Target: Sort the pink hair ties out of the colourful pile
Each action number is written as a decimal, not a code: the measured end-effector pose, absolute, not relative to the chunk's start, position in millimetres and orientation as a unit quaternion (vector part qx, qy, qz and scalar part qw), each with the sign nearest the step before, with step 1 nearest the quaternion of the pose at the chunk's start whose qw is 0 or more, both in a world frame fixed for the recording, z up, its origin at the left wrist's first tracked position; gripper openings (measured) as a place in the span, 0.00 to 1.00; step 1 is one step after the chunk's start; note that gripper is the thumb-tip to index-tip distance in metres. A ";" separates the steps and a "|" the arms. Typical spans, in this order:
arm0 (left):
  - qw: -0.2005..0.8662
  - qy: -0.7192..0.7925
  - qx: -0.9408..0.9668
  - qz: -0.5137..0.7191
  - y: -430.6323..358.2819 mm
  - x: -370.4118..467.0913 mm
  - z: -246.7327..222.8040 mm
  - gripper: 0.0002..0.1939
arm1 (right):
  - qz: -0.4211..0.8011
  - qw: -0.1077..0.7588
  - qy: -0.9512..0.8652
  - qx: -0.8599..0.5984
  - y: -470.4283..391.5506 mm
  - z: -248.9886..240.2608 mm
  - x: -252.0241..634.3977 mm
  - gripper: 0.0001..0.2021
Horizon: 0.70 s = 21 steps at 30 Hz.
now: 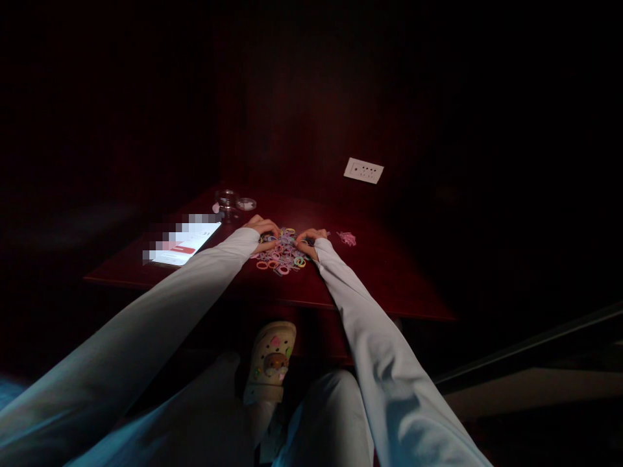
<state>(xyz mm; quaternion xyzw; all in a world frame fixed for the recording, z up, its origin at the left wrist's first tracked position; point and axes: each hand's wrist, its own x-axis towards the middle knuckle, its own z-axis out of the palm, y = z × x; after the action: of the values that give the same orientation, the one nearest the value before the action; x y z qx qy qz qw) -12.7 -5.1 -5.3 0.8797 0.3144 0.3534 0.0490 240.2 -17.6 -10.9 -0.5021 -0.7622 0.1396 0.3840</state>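
A loose pile of small coloured hair ties (283,267) lies on the dark red table, with pink, purple, yellow and orange loops in it. At the pile's left side, my left hand (263,228) is bent over the hair ties, its thumb apart from its fingers. From the right, my right hand (312,239) reaches into the same pile with curled fingers and thumb drawn together; what lies between their tips is too small to make out. Just right of that hand rests a separate small heap of pink hair ties (347,239).
A lit phone or tablet (187,243) lies at the table's left. Behind it stand a clear jar (226,200) and a round clear lid (246,204). A white socket plate (364,170) is on the back wall. Below the table's front edge (292,303) shows a cream clog (270,357).
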 end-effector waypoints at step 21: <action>0.011 0.413 0.857 0.309 -25.4 -9.6 9.9 0.21 | 0.106 0.303 -0.810 -0.491 -26.7 -3.3 239.3 0.15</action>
<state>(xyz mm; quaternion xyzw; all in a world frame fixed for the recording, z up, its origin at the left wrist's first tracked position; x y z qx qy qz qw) -9.6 -25.4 9.9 0.8566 0.4131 0.3091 0.0115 239.3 -26.7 -3.3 -0.4908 -0.8101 0.1060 0.3026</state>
